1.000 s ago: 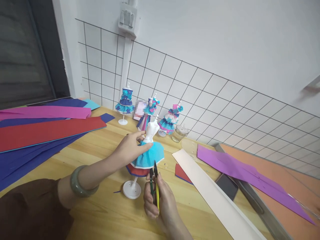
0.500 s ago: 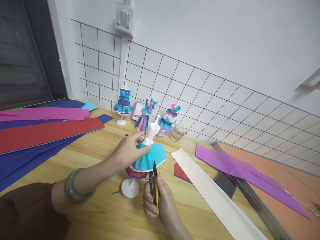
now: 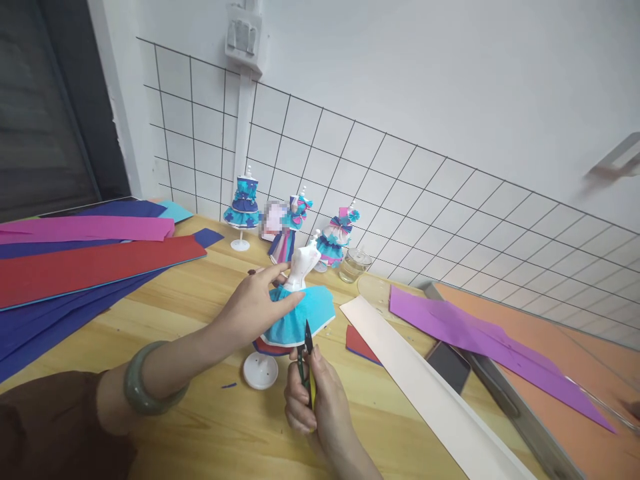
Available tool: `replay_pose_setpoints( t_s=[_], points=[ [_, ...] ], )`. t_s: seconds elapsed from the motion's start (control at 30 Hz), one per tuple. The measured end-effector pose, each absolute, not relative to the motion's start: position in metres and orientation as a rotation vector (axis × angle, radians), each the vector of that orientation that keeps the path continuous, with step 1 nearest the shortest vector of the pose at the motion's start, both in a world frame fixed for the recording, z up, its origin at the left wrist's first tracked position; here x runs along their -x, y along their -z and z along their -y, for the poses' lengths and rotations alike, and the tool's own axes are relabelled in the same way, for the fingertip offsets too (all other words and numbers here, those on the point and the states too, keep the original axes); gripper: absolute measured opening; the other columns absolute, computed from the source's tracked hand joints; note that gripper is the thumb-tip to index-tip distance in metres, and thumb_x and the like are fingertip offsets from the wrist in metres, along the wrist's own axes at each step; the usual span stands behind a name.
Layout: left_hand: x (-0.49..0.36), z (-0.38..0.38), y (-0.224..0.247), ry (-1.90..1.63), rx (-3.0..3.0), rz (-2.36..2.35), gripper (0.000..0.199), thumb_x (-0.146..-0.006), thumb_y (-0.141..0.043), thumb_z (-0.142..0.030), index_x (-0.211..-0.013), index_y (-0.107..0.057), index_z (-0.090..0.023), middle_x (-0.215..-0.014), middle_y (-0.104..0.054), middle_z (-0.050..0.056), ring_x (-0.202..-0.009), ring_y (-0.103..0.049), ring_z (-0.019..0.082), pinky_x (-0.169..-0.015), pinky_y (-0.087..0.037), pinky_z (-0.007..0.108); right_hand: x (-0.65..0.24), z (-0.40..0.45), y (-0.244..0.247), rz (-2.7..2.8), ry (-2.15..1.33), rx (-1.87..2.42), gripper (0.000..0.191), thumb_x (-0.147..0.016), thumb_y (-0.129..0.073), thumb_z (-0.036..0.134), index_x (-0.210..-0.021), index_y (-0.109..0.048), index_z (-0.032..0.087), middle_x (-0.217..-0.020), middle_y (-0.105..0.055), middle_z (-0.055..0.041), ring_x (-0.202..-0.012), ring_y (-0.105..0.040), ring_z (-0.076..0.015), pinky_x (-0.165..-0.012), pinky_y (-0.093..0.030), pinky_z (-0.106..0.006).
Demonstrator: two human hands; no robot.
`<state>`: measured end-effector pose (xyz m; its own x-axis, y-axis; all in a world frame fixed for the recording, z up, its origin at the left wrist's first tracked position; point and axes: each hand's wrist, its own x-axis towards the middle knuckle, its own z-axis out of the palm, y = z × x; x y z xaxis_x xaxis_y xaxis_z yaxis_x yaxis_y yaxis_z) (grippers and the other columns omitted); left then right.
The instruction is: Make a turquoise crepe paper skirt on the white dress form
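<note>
A small white dress form (image 3: 303, 269) leans to the right, its round base (image 3: 261, 372) tipped on the wooden table. It wears a turquoise skirt (image 3: 316, 312) with white trim, over a red layer (image 3: 273, 348). My left hand (image 3: 257, 299) is closed around the form's waist and the skirt's top, thumb across the front. Below the skirt, my right hand (image 3: 323, 393) grips a pair of thread snips (image 3: 308, 335) with dark blades and a yellow edge. The blades point up against the skirt's lower front; whether they touch the fabric I cannot tell.
Three dressed mini forms, one in blue ruffles (image 3: 244, 203), stand behind beside a glass (image 3: 355, 265). Red and blue sheets (image 3: 105, 270) lie left. A cream strip (image 3: 410, 377), a purple sheet (image 3: 450, 319), a phone (image 3: 449, 367) and a grey-edged tray (image 3: 515, 403) are right.
The view has shifted slightly. The dress form tilts a touch more, showing more of its base. Both hands keep their hold, with the snips still at the skirt's front.
</note>
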<state>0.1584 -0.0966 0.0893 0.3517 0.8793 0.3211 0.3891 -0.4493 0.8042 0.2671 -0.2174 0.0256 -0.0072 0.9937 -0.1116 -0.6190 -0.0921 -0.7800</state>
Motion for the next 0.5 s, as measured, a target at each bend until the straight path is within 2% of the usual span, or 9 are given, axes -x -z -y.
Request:
replay_pose_setpoints(
  t_s=[0.4, 0.5],
  points=[
    [-0.1573, 0.0994, -0.0914, -1.024, -1.928, -1.021, 0.057, -0.071, -0.062, -0.05, -0.121, -0.055, -0.024, -0.103, -0.066, 0.004, -0.096, -0.06, 0.025, -0.076, -0.048, 0.03, -0.2683, 0.2144, -0.0193, 0.657, -1.477, 0.733, 0.035, -0.08, -0.057, 0.054, -0.081, -0.055, 0.019, -0.042, -0.037, 0.0127, -0.025, -0.015, 0.001, -0.024, -0.018, -0.01],
    [-0.1565, 0.0999, -0.0924, -1.004, -1.95, -1.035, 0.055, -0.073, -0.06, -0.051, -0.121, -0.055, -0.025, -0.104, -0.065, 0.004, -0.099, -0.059, 0.026, -0.078, -0.048, 0.032, -0.2689, 0.2139, -0.0192, 0.661, -1.474, 0.745, 0.034, -0.08, -0.058, 0.053, -0.081, -0.055, 0.019, -0.043, -0.038, 0.0125, -0.025, -0.015, 0.0009, -0.024, -0.018, -0.01]
  ],
)
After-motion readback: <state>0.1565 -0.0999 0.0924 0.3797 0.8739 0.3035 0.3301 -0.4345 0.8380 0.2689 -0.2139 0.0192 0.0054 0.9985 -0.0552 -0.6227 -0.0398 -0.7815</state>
